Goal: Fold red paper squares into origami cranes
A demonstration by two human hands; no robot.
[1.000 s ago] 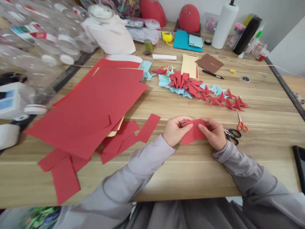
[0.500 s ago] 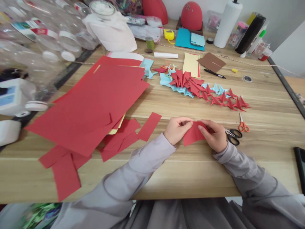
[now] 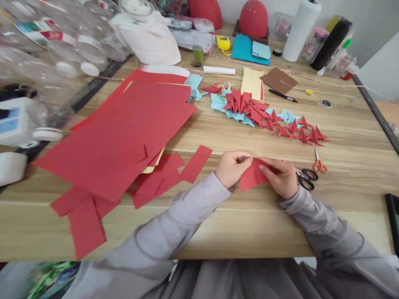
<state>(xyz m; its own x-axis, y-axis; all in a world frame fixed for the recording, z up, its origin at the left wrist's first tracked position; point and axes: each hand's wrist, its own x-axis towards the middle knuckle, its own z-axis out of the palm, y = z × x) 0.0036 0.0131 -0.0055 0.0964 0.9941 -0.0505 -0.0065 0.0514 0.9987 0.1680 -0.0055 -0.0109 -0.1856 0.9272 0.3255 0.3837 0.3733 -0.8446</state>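
Note:
Between my two hands is a small piece of red paper, creased down its middle and held just above the table. My left hand pinches its upper left edge between thumb and fingers. At the upper right edge, my right hand grips it with the thumb in front and the fingers behind. Black-handled scissors lie beside my right hand, their blades partly hidden by it. Farther right are small orange-handled scissors. Beyond my hands lie folded red paper pieces and folded light-blue ones.
Large red sheets and cut red strips cover the table's left. Plastic bottles crowd the far left. At the back stand a white bottle and a yellow tape measure. A phone lies at the right edge.
The view has shifted slightly. Both hands keep hold of the red paper in nearly the same place, and the right fingers look a little straighter along its top edge.

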